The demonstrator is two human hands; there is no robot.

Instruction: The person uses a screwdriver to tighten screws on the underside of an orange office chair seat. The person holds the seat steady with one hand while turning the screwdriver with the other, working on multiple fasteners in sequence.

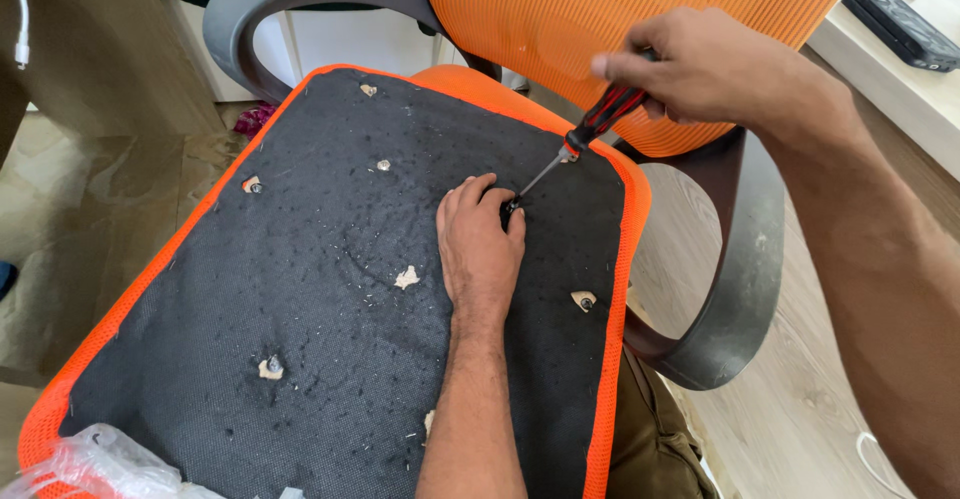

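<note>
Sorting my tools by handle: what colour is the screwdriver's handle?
Black with red stripes, on the screwdriver held in the right hand; seen in the head view.
</note>
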